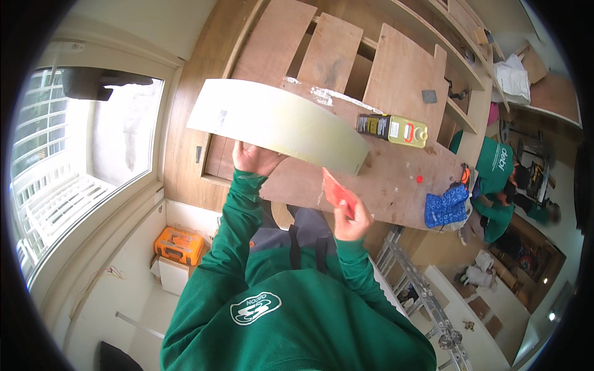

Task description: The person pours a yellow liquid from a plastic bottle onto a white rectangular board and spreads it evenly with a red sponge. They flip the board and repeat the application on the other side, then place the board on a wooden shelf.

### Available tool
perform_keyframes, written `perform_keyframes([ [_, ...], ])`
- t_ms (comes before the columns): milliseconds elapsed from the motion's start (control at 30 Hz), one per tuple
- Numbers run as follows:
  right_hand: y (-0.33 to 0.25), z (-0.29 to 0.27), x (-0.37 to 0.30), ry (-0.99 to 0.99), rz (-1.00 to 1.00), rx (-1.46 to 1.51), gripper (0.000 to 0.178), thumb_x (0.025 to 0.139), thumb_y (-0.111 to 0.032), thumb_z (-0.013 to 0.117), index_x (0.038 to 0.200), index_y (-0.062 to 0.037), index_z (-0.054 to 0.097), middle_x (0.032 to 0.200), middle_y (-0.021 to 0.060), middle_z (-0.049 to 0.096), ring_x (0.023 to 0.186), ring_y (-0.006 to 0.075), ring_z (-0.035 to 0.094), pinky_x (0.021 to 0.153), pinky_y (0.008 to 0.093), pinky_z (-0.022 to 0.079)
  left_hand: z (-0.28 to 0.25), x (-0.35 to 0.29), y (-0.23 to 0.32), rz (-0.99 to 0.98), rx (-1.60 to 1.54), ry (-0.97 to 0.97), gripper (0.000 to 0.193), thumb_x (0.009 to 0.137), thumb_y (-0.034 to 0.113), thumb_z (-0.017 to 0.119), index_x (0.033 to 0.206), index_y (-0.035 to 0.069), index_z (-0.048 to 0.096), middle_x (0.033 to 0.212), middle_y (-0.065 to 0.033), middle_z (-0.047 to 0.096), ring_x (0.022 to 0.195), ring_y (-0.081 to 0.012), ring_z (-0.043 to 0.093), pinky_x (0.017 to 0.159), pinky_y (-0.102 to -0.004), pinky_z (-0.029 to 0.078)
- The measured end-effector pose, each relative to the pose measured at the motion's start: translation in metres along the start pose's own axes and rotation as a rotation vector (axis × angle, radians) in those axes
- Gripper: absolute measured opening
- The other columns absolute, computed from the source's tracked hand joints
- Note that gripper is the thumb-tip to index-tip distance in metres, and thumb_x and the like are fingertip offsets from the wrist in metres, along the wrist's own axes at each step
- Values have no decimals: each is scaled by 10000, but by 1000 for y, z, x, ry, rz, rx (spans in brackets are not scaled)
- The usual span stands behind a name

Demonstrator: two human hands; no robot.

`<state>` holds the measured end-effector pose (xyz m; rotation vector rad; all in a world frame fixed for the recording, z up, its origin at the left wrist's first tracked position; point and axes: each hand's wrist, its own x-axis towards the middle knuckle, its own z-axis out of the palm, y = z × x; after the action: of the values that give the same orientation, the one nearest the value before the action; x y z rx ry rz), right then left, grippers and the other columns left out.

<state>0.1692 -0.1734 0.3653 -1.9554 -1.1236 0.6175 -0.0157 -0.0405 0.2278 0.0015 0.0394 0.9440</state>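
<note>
A long pale panel is tilted up above the wooden workbench, its broad, smooth face turned towards me. My left hand grips its lower edge near the left part, the fingers partly hidden behind it. Between the thumb and fingers of my right hand is a flat red spreader, its blade up close to the panel's lower right edge. Behind the panel's right end, a yellow and black can of liquid lies or stands on the bench, its spout uncovered. A small red cap rests nearby.
Several plywood boards lie across the far side of the workbench. A blue patterned cloth sits at its right end. An orange toolbox is at lower left, a ladder at lower right. Another person in green is at right.
</note>
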Motion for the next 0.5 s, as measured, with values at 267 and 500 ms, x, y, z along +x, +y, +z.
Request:
perform_keyframes([
  [267, 31, -10, 4, 56, 51, 16, 214, 799, -43, 571, 996, 20, 626, 794, 169, 652, 684, 246, 643, 625, 321, 501, -18, 11, 85, 109, 78, 222, 849, 854, 709, 113, 1464, 129, 228, 1537, -107, 139, 1392, -344, 141, 1108, -550, 71],
  [500, 3, 5, -17, 81, 138, 55, 212, 811, -62, 552, 991, 27, 620, 821, 173, 656, 717, 254, 646, 677, 334, 500, 2, 23, 145, 65, 217, -6, 892, 822, 759, 170, 1457, 137, 252, 1516, -107, 219, 1370, -342, 209, 1095, -552, 129],
])
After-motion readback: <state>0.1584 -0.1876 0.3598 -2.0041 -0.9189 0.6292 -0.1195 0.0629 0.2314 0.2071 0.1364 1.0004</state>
